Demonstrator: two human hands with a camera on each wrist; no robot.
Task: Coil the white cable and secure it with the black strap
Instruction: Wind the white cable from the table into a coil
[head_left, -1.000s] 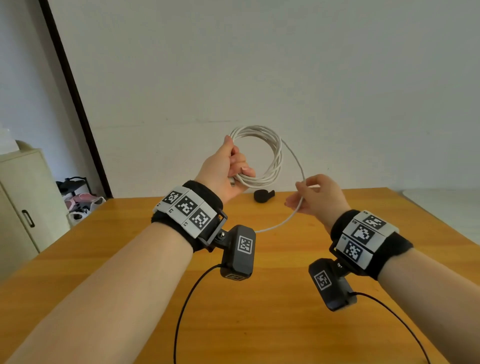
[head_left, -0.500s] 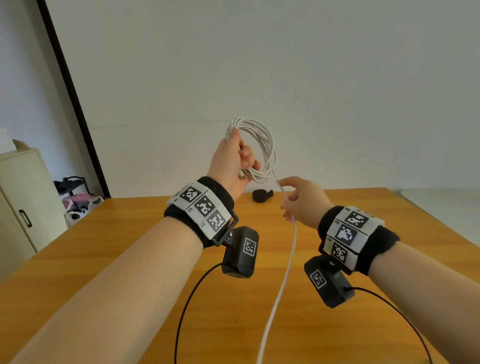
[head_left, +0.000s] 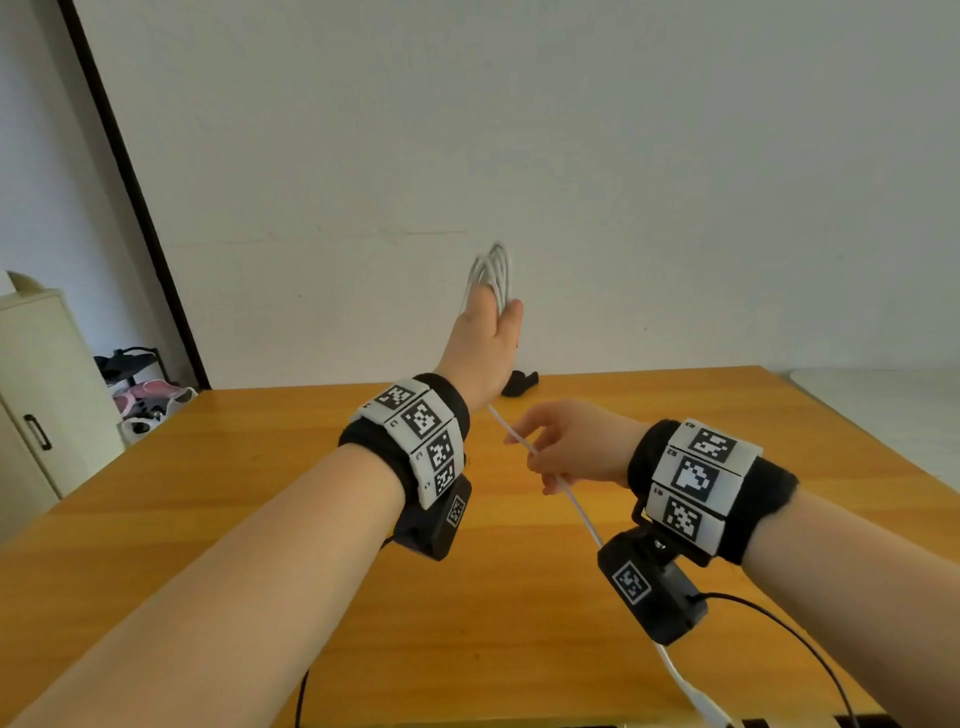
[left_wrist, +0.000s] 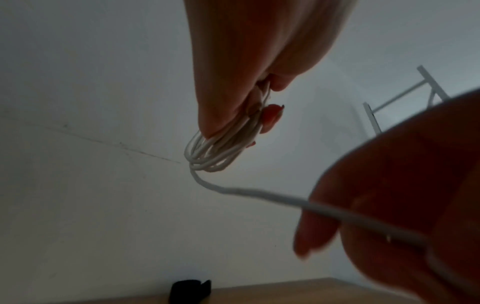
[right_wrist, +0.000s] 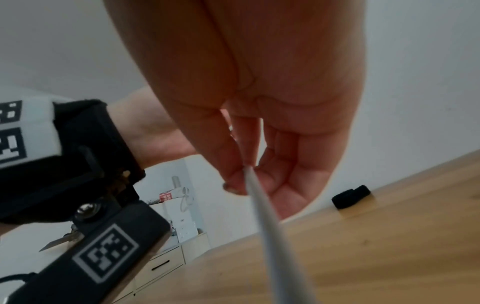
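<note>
My left hand (head_left: 485, 338) is raised above the far end of the table and grips the coiled loops of the white cable (head_left: 493, 273), seen edge-on; the left wrist view shows the coil (left_wrist: 221, 152) pinched between thumb and fingers. A free strand (head_left: 576, 506) runs down from the coil, through my right hand (head_left: 566, 449), and off the near table edge. My right hand pinches that strand (right_wrist: 262, 209) between thumb and fingertips, lower and nearer than the left. The rolled black strap (head_left: 519, 384) lies on the table near the wall, behind the left wrist.
The wooden table (head_left: 260, 519) fills the foreground. A cream cabinet (head_left: 36, 384) stands at the left, with a small rack of shoes (head_left: 140, 400) beside it. Black camera leads (head_left: 789, 639) trail from both wrists. A white wall lies behind.
My left hand has turned so the coil now shows edge-on. My right hand has dropped lower and nearer along the strand, which now runs taut toward the near table edge.
</note>
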